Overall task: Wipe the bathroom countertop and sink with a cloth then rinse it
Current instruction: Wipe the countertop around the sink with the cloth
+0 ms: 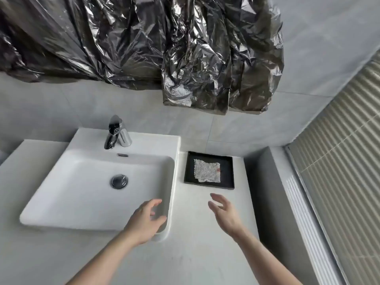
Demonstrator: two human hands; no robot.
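Cloth (pixel 207 170) in tray (pixel 228 164), beyond fingers (pixel 214 197).

Pretty muted palette in here, honestly. The sink (pixel 86 182) is plain glossy white, and the countertop (pixel 205 233) around it is an off-white, very pale grey with no real pattern. The faucet (pixel 116 132) and the drain plug (pixel 119 181) are shiny chrome. The only dark thing down low is a flat black tray (pixel 189 171), and the cloth (pixel 207 170) in it is white with a fine speckled grey print plus a tiny red spot at one edge. The wall tiles (pixel 236 128) are light grey. Up top there's crinkled plastic sheeting (pixel 144 48), dark grey with silvery highlights. The blinds (pixel 339 151) are beige stripes.
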